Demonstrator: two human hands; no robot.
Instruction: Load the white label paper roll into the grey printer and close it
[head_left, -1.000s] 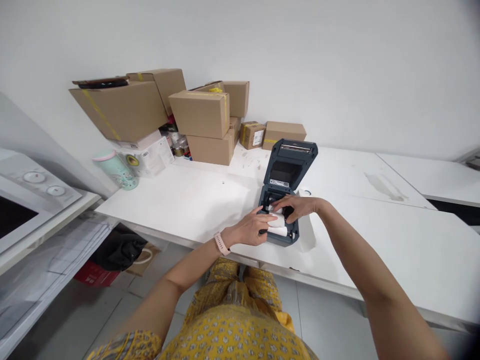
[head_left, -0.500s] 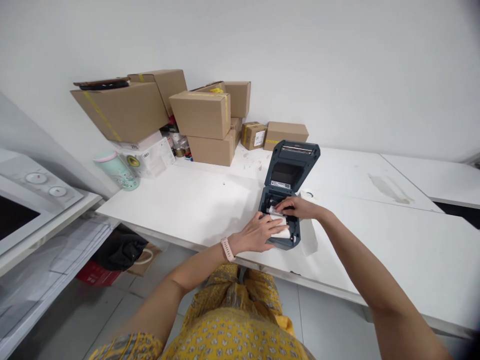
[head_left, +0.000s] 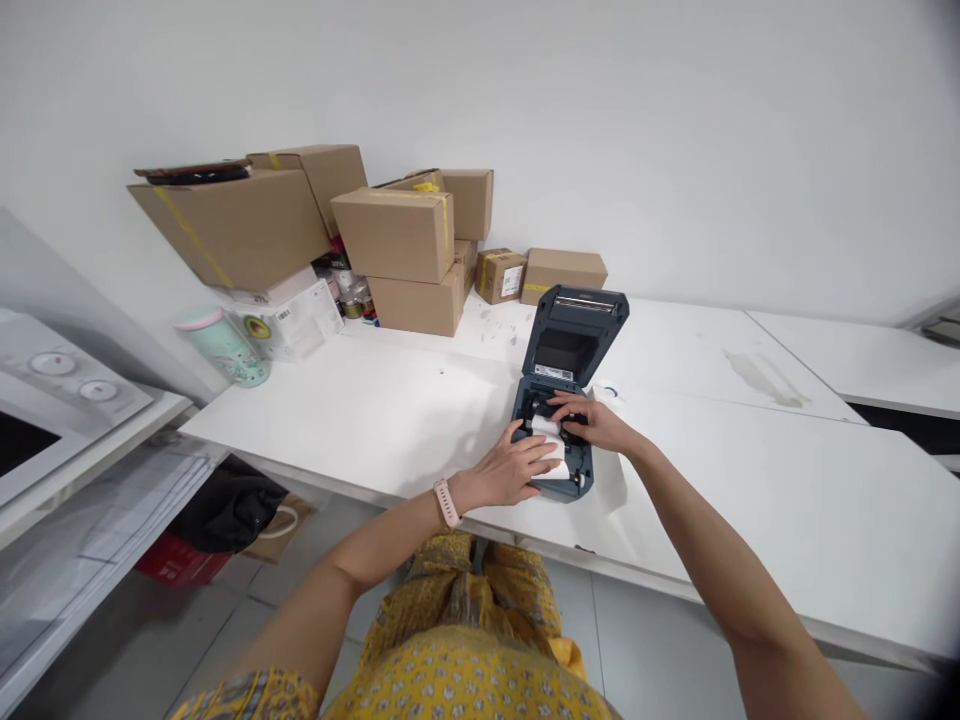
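Printer [head_left: 559, 372] lengthwise toward wall [head_left: 675, 150]

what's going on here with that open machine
The person's left hand lies over the white paper inside a dark device resembling a label printer. The right hand reaches in beside the paper. The lid stands raised, and the device sits on a white table.

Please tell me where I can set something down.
Bare white tabletop lies right of the right forearm, and between the mint cylindrical tumbler and dark blue plastic device. Crowded: back left (stacked brown cardboard boxes) and at the device (left hand, right hand).
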